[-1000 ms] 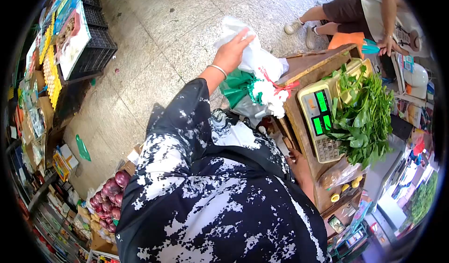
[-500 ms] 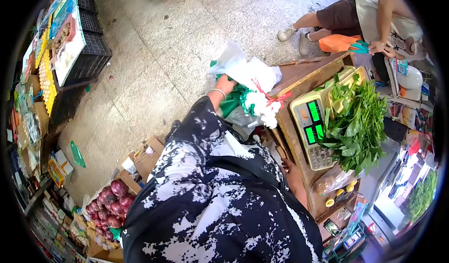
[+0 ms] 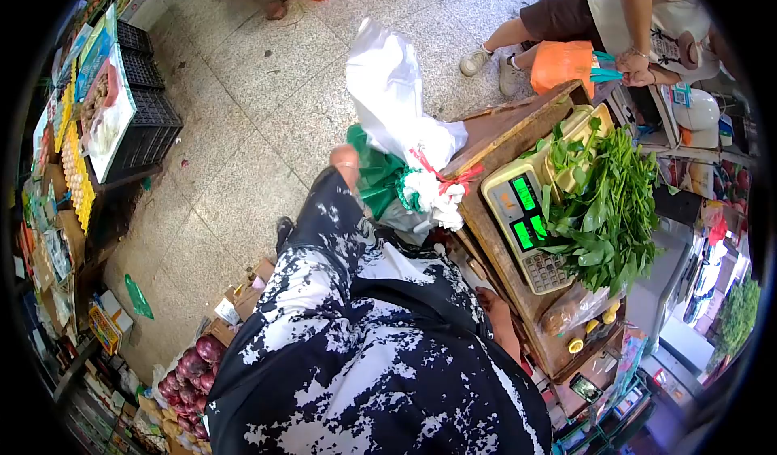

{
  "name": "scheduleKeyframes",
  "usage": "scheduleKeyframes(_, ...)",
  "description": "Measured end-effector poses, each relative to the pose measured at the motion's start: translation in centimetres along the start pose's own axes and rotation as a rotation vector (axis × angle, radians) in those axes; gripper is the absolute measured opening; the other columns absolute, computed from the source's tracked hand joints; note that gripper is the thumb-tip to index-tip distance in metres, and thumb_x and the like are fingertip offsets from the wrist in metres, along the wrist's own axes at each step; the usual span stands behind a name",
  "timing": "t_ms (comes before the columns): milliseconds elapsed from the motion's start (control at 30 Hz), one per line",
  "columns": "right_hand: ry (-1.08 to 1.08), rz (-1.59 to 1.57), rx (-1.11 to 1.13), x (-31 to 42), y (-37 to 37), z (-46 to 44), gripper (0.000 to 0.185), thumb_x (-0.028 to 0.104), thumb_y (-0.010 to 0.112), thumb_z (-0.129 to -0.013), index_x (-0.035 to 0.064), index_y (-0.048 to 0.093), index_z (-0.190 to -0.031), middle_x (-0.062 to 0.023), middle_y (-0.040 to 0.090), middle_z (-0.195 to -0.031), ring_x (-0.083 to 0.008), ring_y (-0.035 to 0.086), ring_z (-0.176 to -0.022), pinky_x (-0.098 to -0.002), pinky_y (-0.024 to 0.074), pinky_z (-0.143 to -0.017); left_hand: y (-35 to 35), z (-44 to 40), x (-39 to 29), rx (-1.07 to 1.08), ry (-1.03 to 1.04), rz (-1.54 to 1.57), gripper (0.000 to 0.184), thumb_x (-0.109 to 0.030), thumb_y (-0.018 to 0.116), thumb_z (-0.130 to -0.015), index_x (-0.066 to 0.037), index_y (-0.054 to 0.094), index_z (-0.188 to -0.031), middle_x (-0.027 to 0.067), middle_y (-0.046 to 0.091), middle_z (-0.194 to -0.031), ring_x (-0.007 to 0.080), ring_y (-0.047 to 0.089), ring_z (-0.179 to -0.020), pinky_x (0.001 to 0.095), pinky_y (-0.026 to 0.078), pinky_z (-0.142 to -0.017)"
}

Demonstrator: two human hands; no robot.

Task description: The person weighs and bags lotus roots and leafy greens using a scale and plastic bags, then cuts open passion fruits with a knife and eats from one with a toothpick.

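My left hand (image 3: 345, 157) is smeared by motion, so its fingers cannot be made out. It is beside a bunch of green plastic bags (image 3: 376, 176). White plastic bags (image 3: 384, 82) hang with them at the corner of a wooden table, tied with red string (image 3: 449, 180). Low along the table's near side is my right hand (image 3: 492, 303), its fingers mostly hidden. Close to it stands a digital scale (image 3: 518, 220) with lit green displays. A large bunch of leafy greens (image 3: 611, 220) lies across the scale's pan.
The wooden table (image 3: 530, 313) also bears a clear bag (image 3: 566, 313) and cut yellow pieces (image 3: 575, 346). Across it, a person (image 3: 635, 18) holds an orange bag (image 3: 562, 65). Red onions (image 3: 190, 378) are at lower left; egg trays (image 3: 77, 172) and black crates (image 3: 150, 123) stand left.
My left hand has drawn back from the green and white bags, toward my body. The white bags now stand up taller and the green ones spread wider. My right hand stays by the table.
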State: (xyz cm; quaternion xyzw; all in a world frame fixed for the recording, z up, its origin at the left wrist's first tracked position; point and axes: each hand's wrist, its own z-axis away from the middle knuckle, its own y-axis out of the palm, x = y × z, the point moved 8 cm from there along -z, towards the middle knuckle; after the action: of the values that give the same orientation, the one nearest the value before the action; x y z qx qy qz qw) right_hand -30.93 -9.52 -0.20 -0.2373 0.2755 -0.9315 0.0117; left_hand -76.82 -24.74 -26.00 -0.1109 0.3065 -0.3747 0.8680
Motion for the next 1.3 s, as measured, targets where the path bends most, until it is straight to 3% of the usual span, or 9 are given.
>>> scheduleKeyframes(67, -0.004, -0.006, -0.009, -0.7, 0.1, 0.0, 0.038, 0.006, 0.062, -0.078, 0.0024, 0.056, -0.116, -0.0184, 0.063, -0.102, -0.029, 0.064, -0.085, -0.0341, 0.0499, -0.077, 2.0, 2.1, 1.8, 0.143, 0.383, -0.844, 0.017, -0.012, 0.054, -0.08, -0.002, 0.067, -0.086, 0.017, 0.065, -0.084, 0.028, 0.065, -0.076, 0.0386, 0.051, -0.069)
scheduleKeyframes(100, -0.006, -0.014, -0.005, -0.8, 0.2, 0.2, 0.038, 0.006, 0.062, -0.078, 0.0026, 0.056, -0.116, -0.0181, 0.063, -0.101, -0.0294, 0.063, -0.086, -0.0344, 0.0496, -0.077, 2.4, 3.4, 2.5, 0.135, 0.433, -0.904, 0.018, -0.01, 0.054, -0.079, -0.001, 0.067, -0.087, 0.0191, 0.066, -0.09, 0.0289, 0.066, -0.08, 0.0387, 0.051, -0.072)
scheduleKeyframes(167, 0.001, -0.027, -0.011, -1.1, 0.2, 0.5, 0.039, 0.006, 0.062, -0.078, 0.0028, 0.055, -0.116, -0.0177, 0.063, -0.101, -0.0298, 0.063, -0.087, -0.0347, 0.0492, -0.078, 1.8, 4.1, 5.4, -0.014, 0.218, -0.231, 0.021, -0.013, 0.06, -0.075, -0.003, 0.065, -0.093, 0.0204, 0.066, -0.09, 0.0327, 0.064, -0.086, 0.04, 0.05, -0.074)
scheduleKeyframes(233, -0.009, 0.006, 0.012, -0.7, 0.3, 0.3, 0.038, 0.006, 0.063, -0.077, 0.0037, 0.056, -0.115, -0.0173, 0.063, -0.099, -0.0297, 0.062, -0.088, -0.0352, 0.0488, -0.078, -0.1, 7.2, 2.3, -0.261, 0.29, -0.19, 0.03, -0.015, 0.064, -0.072, -0.004, 0.061, -0.101, 0.0212, 0.063, -0.093, 0.0371, 0.059, -0.091, 0.0418, 0.047, -0.077)
scheduleKeyframes(367, -0.047, 0.166, -0.005, 2.7, -0.9, 0.5, 0.037, 0.018, 0.062, -0.08, 0.0065, 0.057, -0.115, -0.019, 0.062, -0.101, -0.0357, 0.059, -0.093, -0.0409, 0.0463, -0.081, 0.7, 17.3, -8.4, -0.107, 1.119, -0.455, 0.042, -0.001, 0.054, -0.067, -0.002, 0.052, -0.108, 0.0156, 0.051, -0.114, 0.0342, 0.045, -0.109, 0.0427, 0.036, -0.09)
scheduleKeyframes(500, 0.022, 0.194, -0.012, 5.1, -1.9, 0.3, 0.037, 0.023, 0.06, -0.081, 0.0065, 0.057, -0.115, -0.0201, 0.062, -0.103, -0.0376, 0.058, -0.094, -0.0422, 0.0456, -0.082, 1.4, 18.9, -10.4, -0.181, 1.223, -0.554, 0.046, -0.006, 0.061, -0.071, -0.004, 0.049, -0.115, 0.017, 0.05, -0.117, 0.0344, 0.046, -0.109, 0.044, 0.036, -0.089)
scheduleKeyframes(800, -0.016, 0.119, -0.066, 4.0, -0.8, 1.2, 0.037, 0.021, 0.06, -0.081, 0.0066, 0.057, -0.115, -0.019, 0.061, -0.107, -0.0354, 0.058, -0.097, -0.0408, 0.0462, -0.084, 1.2, 19.3, -11.0, 0.166, 1.289, -0.776, 0.012, -0.012, 0.058, -0.074, -0.007, 0.064, -0.084, 0.0183, 0.061, -0.077, 0.0367, 0.059, -0.074, 0.0467, 0.046, -0.065)
scheduleKeyframes(1033, 0.016, 0.058, -0.026, 1.4, 1.5, 1.6, 0.036, 0.009, 0.058, -0.079, 0.0054, 0.056, -0.115, -0.0187, 0.06, -0.11, -0.0353, 0.057, -0.1, -0.0403, 0.0463, -0.085, 1.6, 19.1, -7.8, 0.316, 0.915, -0.647, 0.013, -0.015, 0.062, -0.076, -0.002, 0.065, -0.076, 0.0181, 0.064, -0.075, 0.0337, 0.062, -0.07, 0.0398, 0.049, -0.065)
scheduleKeyframes(1300, -0.085, 0.175, -0.019, 5.0, 0.5, 0.8, 0.036, 0.009, 0.058, -0.079, 0.006, 0.055, -0.115, -0.0183, 0.058, -0.112, -0.036, 0.055, -0.103, -0.0404, 0.045, -0.087, 0.7, 16.9, -4.1, 0.477, 0.421, -0.194, 0.012, -0.013, 0.075, -0.071, -0.007, 0.064, -0.073, -0.0016, 0.059, -0.064, 0.0087, 0.049, -0.053, 0.0247, 0.039, -0.048)
